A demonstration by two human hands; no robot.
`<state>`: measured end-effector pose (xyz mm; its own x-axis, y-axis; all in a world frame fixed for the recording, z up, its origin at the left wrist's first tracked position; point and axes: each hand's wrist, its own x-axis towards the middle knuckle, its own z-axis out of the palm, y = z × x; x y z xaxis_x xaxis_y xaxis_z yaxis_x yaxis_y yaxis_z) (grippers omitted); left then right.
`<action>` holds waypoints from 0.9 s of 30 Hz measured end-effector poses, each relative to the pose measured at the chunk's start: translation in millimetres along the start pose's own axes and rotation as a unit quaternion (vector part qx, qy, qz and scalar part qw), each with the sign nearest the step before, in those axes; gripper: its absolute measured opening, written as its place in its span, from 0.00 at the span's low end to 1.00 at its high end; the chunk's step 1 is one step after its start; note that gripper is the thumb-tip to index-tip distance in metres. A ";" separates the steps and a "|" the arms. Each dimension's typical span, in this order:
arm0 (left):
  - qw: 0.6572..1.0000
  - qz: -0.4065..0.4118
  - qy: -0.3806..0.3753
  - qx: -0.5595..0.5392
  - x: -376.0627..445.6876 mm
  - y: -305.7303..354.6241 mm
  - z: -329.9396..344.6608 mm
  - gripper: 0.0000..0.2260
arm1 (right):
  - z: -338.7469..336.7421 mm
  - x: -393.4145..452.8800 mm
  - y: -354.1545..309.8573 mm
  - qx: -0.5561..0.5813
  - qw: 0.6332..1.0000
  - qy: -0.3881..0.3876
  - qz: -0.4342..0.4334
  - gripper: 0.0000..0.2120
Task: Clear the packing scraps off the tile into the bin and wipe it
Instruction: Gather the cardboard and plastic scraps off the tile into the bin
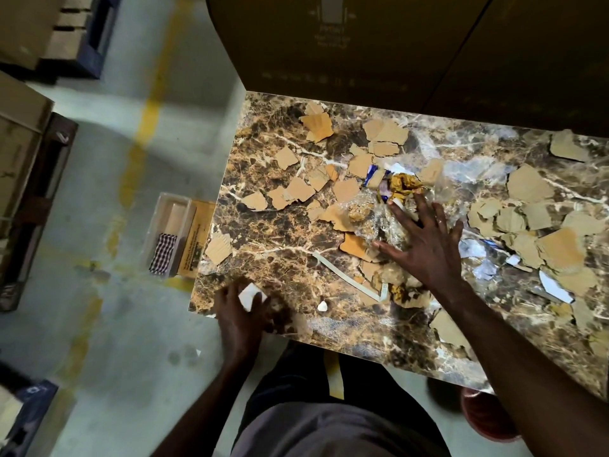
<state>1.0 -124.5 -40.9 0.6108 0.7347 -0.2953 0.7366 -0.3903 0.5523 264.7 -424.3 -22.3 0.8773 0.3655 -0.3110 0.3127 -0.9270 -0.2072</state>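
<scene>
Dozens of torn tan cardboard scraps [342, 189] litter the glossy brown marble-patterned tile [280, 225], thickest from its centre out toward three o'clock. The right hand [425, 242] lies flat with fingers spread, pressing on crumpled clear plastic wrap [372, 219] at the centre. The left hand [240, 311], at the tile's seven o'clock corner, curls round a small white scrap [249, 295]. Off the tile's nine o'clock edge, on the grey floor [115, 291], a clear plastic bin [169, 232] holds a checked folded cloth [162, 253].

Cardboard scraps [346, 189] strewn across marble tile [280, 232]
</scene>
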 end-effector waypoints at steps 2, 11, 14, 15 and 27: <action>0.999 -0.038 -0.020 0.003 -2.3 -26.7 -1.9 0.26 | 0.0 0.7 0.0 -0.004 1.000 0.001 -0.003 0.45; 0.984 0.081 -0.121 -0.100 -19.5 23.2 51.1 0.19 | 0.6 0.9 1.0 -0.002 1.000 0.010 -0.006 0.44; 0.978 0.087 -0.143 -0.120 -13.8 56.0 74.5 0.20 | -0.5 1.0 0.2 -0.002 1.000 0.007 -0.002 0.44; 0.976 0.075 -0.154 -0.136 -9.8 69.8 81.7 0.22 | -0.8 0.8 0.4 -0.003 1.000 0.006 -0.001 0.45; 0.963 0.161 -0.209 -0.054 28.5 131.4 84.5 0.30 | -3.4 0.1 -0.1 0.007 1.000 -0.001 0.004 0.45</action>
<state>139.7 -201.8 -42.6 0.8830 0.2891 -0.3697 0.4681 -0.4851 0.7386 266.0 -424.4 -19.2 0.8790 0.3585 -0.3145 0.3007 -0.9285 -0.2180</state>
